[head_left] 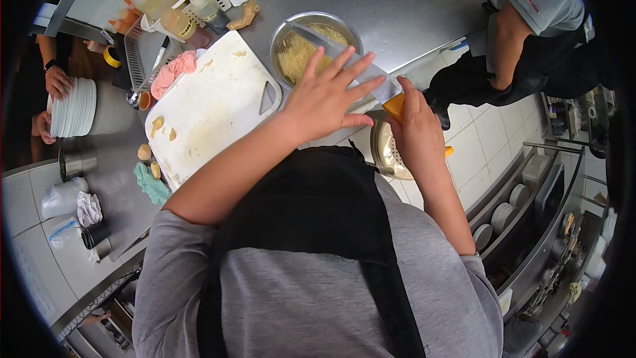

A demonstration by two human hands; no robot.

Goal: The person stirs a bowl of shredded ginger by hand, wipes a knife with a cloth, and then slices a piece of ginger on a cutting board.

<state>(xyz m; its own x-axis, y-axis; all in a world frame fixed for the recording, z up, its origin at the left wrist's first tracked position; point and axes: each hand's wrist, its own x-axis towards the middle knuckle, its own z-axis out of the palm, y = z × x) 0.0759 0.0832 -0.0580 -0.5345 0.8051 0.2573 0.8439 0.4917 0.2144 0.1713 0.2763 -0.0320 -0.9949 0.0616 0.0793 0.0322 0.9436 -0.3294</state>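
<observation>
My right hand [421, 129] is wrapped round the yellow handle of a large knife [392, 86]. The broad blade slants up and left over a metal bowl [358, 34], its tip above the bowl. Pale yellow shreds [296, 56] fill the bowl. My left hand [324, 89] is spread flat, fingers apart, over the blade and the bowl's near rim. Left of the bowl lies a white cutting board [205, 106] with a handle hole and wet smears. Small peeled yellow pieces [157, 126] lie at its left edge.
Squeeze bottles [177, 23] in white baskets line the back, near a ginger root [244, 16]. A pink cloth [173, 74] and a green cloth [152, 183] flank the board. A person [530, 33] stands at right; another person's hands hold stacked plates [74, 107] at left.
</observation>
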